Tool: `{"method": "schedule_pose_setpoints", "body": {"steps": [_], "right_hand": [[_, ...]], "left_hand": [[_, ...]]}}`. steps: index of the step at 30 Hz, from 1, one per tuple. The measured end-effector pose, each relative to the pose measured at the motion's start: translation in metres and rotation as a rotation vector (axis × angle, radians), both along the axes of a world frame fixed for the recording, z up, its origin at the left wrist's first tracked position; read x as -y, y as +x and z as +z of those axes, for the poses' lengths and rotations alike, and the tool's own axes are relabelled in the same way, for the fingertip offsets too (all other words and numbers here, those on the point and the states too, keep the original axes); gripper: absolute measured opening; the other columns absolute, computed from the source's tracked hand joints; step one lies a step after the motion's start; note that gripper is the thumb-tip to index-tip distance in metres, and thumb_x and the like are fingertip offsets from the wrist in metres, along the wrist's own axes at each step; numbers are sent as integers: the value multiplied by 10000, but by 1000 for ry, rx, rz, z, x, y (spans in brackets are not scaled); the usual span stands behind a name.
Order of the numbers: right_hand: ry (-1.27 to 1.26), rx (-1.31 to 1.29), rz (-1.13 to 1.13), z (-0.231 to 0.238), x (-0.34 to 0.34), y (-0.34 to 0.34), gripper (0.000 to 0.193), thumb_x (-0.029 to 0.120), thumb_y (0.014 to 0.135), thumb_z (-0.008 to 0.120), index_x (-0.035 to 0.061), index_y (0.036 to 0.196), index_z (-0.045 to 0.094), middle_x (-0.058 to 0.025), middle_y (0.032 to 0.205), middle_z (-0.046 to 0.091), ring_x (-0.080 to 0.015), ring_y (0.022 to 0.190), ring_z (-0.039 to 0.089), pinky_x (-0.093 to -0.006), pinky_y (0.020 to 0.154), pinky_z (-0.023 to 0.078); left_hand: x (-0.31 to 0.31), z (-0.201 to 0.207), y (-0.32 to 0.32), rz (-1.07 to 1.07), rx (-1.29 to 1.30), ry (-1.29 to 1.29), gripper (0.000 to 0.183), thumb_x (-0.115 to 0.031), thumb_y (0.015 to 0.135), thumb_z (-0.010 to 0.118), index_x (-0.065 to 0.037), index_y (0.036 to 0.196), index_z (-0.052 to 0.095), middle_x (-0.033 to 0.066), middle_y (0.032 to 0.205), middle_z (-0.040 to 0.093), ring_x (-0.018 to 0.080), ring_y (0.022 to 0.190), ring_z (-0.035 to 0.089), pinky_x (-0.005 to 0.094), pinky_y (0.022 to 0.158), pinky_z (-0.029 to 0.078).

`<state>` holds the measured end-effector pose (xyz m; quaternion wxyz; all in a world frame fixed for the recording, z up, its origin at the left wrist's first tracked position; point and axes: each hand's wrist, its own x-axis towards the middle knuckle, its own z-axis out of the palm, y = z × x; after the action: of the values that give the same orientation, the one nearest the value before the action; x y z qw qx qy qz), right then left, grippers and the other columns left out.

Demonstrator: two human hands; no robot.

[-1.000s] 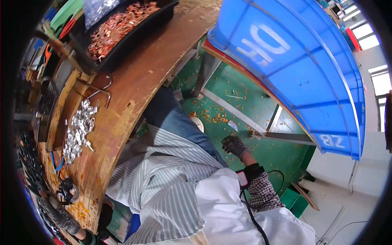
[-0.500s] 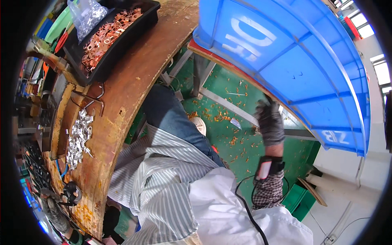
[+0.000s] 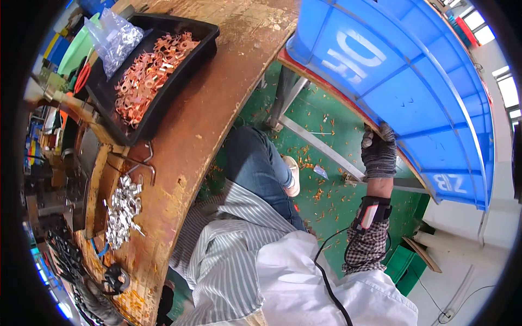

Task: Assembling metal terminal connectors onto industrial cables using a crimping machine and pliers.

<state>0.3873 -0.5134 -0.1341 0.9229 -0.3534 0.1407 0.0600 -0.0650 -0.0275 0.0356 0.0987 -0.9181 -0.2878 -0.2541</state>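
My right hand (image 3: 379,152), in a dark grey knit glove, is closed round the edge of the wooden board (image 3: 340,93) under a big blue plastic crate (image 3: 413,92). A strapped device with a red and white face sits on that wrist. At the lower left rim my left hand (image 3: 89,296) shows in a dark glove, distorted and dim; its fingers cannot be made out. Nearest to it on the worn wooden bench (image 3: 190,130) are a small black part (image 3: 115,279) and a pile of silvery metal terminals (image 3: 123,212).
A black tray (image 3: 157,117) of copper terminals (image 3: 147,79) stands on the bench, with a clear bag (image 3: 114,41) of silvery parts. Bent hex keys (image 3: 145,161) lie beside a metal fixture (image 3: 95,174). Scraps litter the green floor (image 3: 310,117). A cable (image 3: 331,288) crosses my white garment.
My right hand has moved to the right and up, onto the board's edge below the crate. The whole view has shifted, so the bench and tray appear further right and lower.
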Motion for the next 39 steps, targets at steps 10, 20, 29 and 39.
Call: {"method": "schedule_pose_setpoints", "body": {"steps": [10, 20, 29, 39], "right_hand": [[-18, -21, -187, 0, 5, 56, 150, 210, 773, 614, 83, 831, 559, -78, 692, 587, -152, 594, 555, -261, 457, 438], [-387, -333, -86, -60, 56, 72, 362, 232, 787, 616, 69, 1090, 502, -82, 846, 606, -201, 678, 589, -308, 580, 488], [-727, -435, 477, -227, 60, 91, 230, 177, 812, 579, 21, 982, 566, -38, 762, 593, -116, 614, 549, -248, 512, 465], [-1395, -440, 196, -494, 67, 173, 171, 175, 783, 591, 50, 897, 615, -40, 691, 603, -112, 574, 552, -258, 535, 453]], "left_hand": [[19, 2, 71, -62, -76, 14, 314, -170, 883, 462, 62, 1094, 491, 161, 972, 579, 250, 816, 557, 340, 737, 445], [24, -26, 152, -139, -223, -38, 321, -182, 884, 461, 66, 1084, 496, 170, 960, 581, 259, 801, 560, 345, 723, 450], [48, -111, 204, -227, -361, -47, 328, -193, 884, 461, 70, 1075, 500, 177, 949, 583, 268, 788, 563, 350, 710, 454], [81, -207, 280, -249, -461, -82, 336, -205, 884, 460, 75, 1065, 505, 185, 937, 586, 278, 773, 567, 355, 696, 458]]}}
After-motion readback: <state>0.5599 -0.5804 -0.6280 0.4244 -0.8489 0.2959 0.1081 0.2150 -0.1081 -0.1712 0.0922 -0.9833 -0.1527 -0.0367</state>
